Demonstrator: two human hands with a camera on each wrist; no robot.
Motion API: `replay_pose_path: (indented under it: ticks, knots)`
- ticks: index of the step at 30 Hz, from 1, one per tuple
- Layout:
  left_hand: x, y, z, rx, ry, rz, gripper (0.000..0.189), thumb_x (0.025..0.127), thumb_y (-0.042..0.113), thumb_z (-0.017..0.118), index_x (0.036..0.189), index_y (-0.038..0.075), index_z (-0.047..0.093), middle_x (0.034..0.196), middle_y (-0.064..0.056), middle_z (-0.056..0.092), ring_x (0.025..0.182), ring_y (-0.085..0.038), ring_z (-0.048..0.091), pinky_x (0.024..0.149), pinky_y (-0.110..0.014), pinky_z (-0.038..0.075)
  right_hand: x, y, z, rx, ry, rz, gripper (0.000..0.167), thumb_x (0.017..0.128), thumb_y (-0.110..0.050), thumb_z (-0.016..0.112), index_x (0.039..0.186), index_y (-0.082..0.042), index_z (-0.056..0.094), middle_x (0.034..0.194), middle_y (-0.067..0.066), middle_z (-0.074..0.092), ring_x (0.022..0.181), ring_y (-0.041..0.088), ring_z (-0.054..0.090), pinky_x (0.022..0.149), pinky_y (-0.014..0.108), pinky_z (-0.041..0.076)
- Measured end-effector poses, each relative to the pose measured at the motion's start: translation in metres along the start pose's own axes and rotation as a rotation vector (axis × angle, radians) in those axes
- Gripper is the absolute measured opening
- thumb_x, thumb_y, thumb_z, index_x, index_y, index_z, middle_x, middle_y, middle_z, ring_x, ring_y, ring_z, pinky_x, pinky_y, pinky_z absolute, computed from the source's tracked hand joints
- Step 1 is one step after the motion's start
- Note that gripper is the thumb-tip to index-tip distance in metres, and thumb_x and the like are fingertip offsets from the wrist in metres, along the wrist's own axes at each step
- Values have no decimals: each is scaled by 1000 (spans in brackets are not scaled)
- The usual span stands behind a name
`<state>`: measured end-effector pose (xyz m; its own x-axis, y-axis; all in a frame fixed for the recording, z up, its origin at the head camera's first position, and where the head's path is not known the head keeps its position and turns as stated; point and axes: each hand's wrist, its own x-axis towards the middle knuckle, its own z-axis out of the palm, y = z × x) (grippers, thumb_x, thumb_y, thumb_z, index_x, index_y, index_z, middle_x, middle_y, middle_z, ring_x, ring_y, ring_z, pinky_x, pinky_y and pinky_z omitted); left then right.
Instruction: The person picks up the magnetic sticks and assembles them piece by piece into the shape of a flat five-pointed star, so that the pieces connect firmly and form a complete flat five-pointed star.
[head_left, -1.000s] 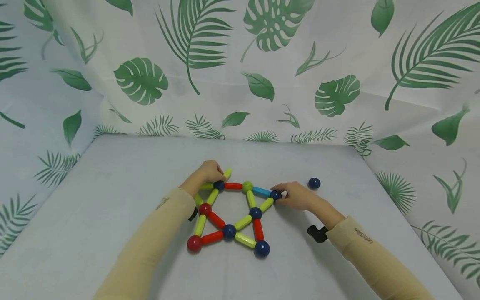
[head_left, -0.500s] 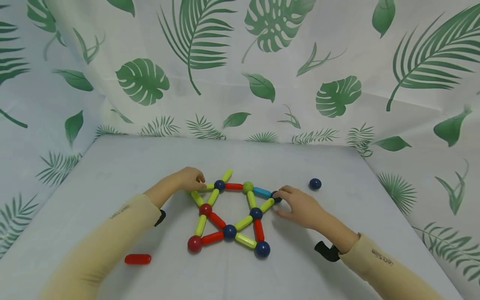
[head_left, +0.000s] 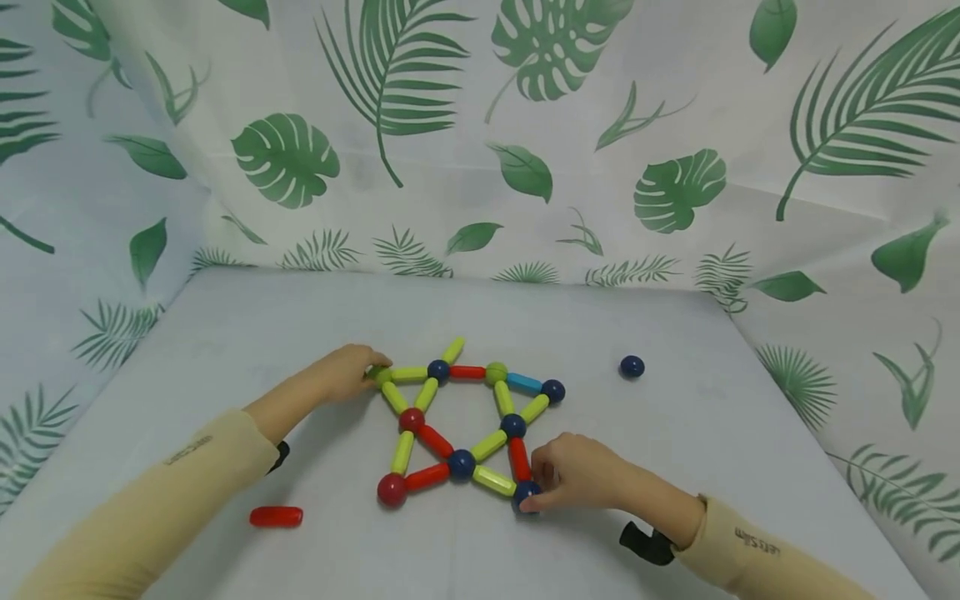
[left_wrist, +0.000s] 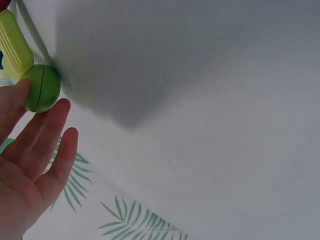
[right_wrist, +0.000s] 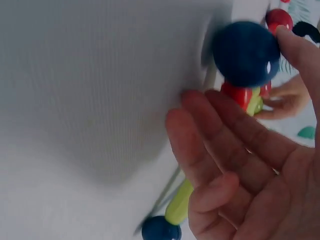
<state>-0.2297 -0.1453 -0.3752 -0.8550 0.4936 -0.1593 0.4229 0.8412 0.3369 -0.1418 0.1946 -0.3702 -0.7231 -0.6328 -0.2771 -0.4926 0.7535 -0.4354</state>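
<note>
A flat frame of coloured rods and balls from a magnetic building set lies mid-table. At its far left corner my left hand (head_left: 350, 372) pinches a green ball (left_wrist: 44, 89), which joins two yellow-green rods. My right hand (head_left: 577, 472) is at the near right corner, thumb and fingers around a dark blue ball (right_wrist: 246, 53). A red rod (head_left: 519, 459) and a yellow-green rod (head_left: 494, 480) meet there. Other joints include a red ball (head_left: 392, 490) at the near left and a blue ball (head_left: 552, 391) on the far right, joined to a light blue rod (head_left: 524, 383).
A loose red rod (head_left: 276, 517) lies at the left, near my left sleeve (head_left: 172, 500). One loose dark blue ball (head_left: 632, 367) rests at the back right. Behind the table (head_left: 600, 325) hangs a leaf-patterned cloth (head_left: 450, 183).
My left hand has moved left from the far blue ball to the green corner ball, uncovering the loose red rod. My right hand has left the far right ball for the near right one.
</note>
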Motion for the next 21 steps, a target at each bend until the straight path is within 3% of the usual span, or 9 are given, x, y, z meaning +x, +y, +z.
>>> replay_pose_path:
  ticks: [7,15,21]
  knots:
    - [-14,1,-1,55,-13,20,27,83,5,63,109,0,63,103,-13,64,99,-29,58,85,-41,46,-1,-1,0,-50,32,24,29,72,-41,74,79,-14,64,59,-14,51,53,3,45,49,20,40]
    - [-44,14,1,15,-102,-9,25,78,14,71,100,3,67,88,-6,66,81,-19,60,74,-35,50,2,14,-19,-79,75,175,27,71,-23,76,93,-10,67,74,-5,60,67,11,51,60,28,46]
    - [-64,32,9,-22,-123,81,23,74,22,76,89,6,67,70,5,59,63,-7,51,61,-25,46,15,35,-33,-108,112,218,31,74,-16,72,104,-8,66,90,3,64,78,17,55,68,34,49]
